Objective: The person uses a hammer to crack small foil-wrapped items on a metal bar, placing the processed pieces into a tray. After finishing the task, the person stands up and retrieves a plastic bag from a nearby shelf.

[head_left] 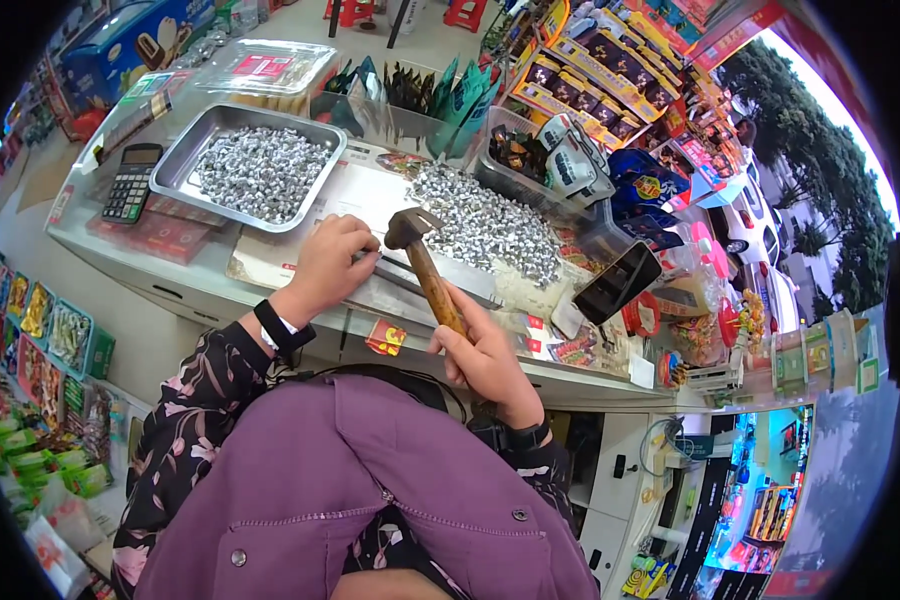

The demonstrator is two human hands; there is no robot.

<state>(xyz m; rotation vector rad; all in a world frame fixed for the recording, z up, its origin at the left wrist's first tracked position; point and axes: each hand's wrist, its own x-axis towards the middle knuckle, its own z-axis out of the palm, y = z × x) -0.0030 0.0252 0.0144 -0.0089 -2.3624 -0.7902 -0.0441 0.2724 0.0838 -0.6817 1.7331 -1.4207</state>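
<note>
Holding the hammer [424, 263], the right hand [488, 362] is wrapped around its wooden handle [442, 304], the secure grip point; expect a rigid, head-heavy tool. Its head [403, 229] hangs over the table [120, 268] near the left hand [328, 262], fingers curled, contents indeterminable.

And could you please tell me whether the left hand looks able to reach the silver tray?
Probably yes: the left hand is close to the silver tray, with nothing apparent between them, though it seems occupied.
</note>
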